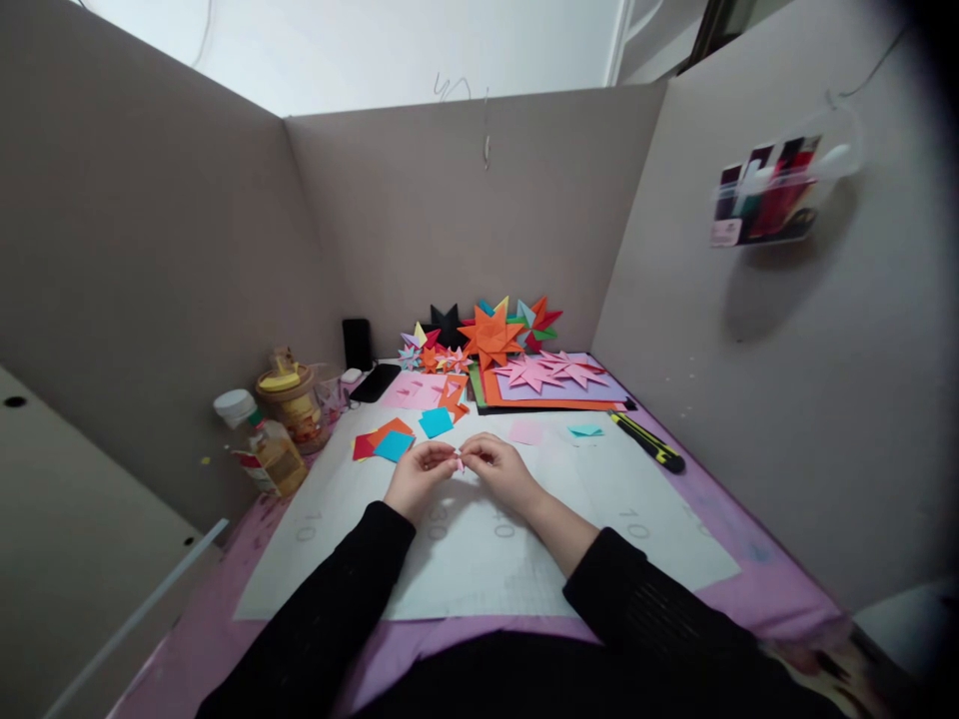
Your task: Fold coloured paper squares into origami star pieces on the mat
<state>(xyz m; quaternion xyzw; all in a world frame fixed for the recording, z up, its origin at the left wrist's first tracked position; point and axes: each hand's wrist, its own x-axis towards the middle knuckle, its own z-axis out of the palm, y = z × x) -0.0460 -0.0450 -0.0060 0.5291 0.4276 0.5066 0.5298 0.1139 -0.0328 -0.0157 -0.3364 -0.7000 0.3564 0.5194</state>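
Observation:
Over the white mat, my left hand and my right hand meet with fingertips pinched together. Between them is a small pink paper piece, mostly hidden by the fingers. Its folds are too small to make out. Close beyond my left hand lie blue paper squares, with an orange square and a red one partly overlapped. Past my right hand are a pale pink square and a folded turquoise paper piece.
Folded paper stars stand at the back wall; pink stars lie on stacked coloured sheets. A black and yellow utility knife rests at right. At left are a glue bottle, a tub and a phone. Grey partitions enclose the table.

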